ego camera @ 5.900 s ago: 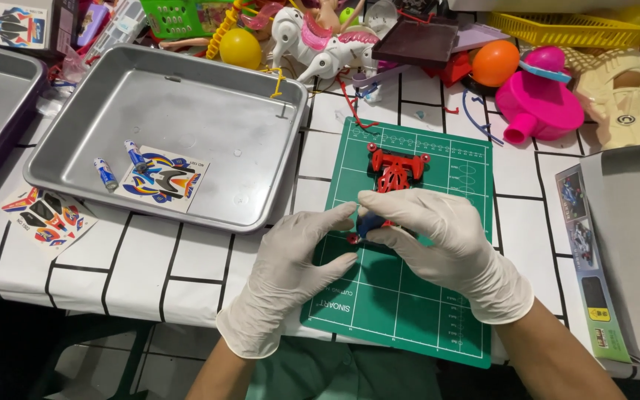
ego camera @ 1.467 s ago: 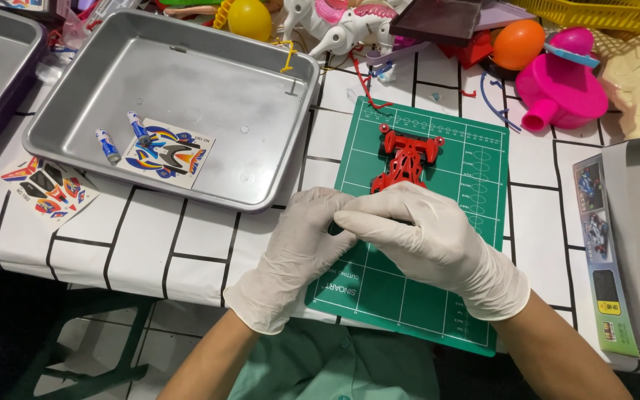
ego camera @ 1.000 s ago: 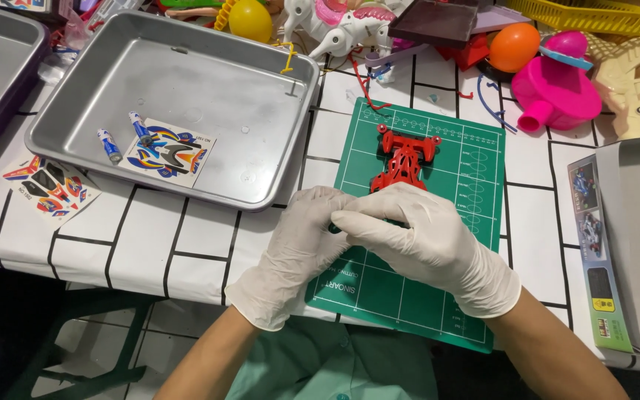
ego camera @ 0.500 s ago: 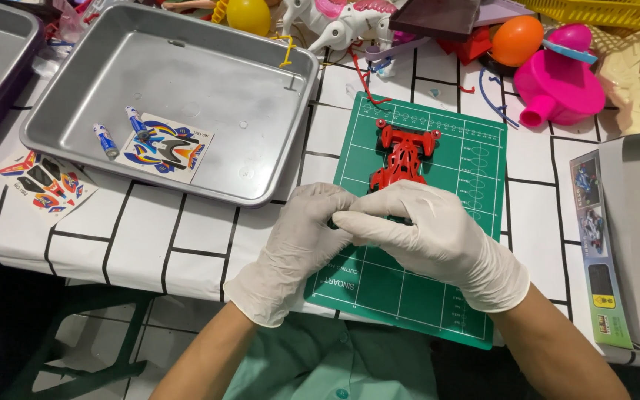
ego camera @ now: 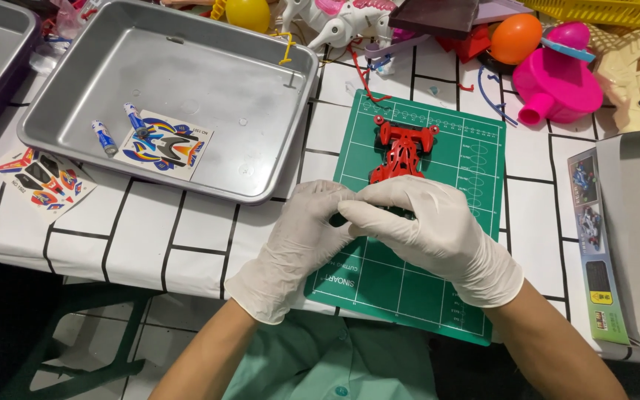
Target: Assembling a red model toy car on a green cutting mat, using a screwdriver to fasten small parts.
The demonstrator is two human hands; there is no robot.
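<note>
Fingers (ego camera: 350, 209) of both gloved hands pinch together over something hidden; red car chassis (ego camera: 401, 152) lies just beyond, long axis twelve-to-six on the green mat (ego camera: 468, 148).

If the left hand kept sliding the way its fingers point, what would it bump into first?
Probably the right hand: the left hand has its fingers aimed right at it, and they already seem to touch. Past that sits the red toy car frame.

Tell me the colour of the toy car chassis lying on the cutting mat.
Red, clearest in the head view: the chassis lies on the green cutting mat.
</note>
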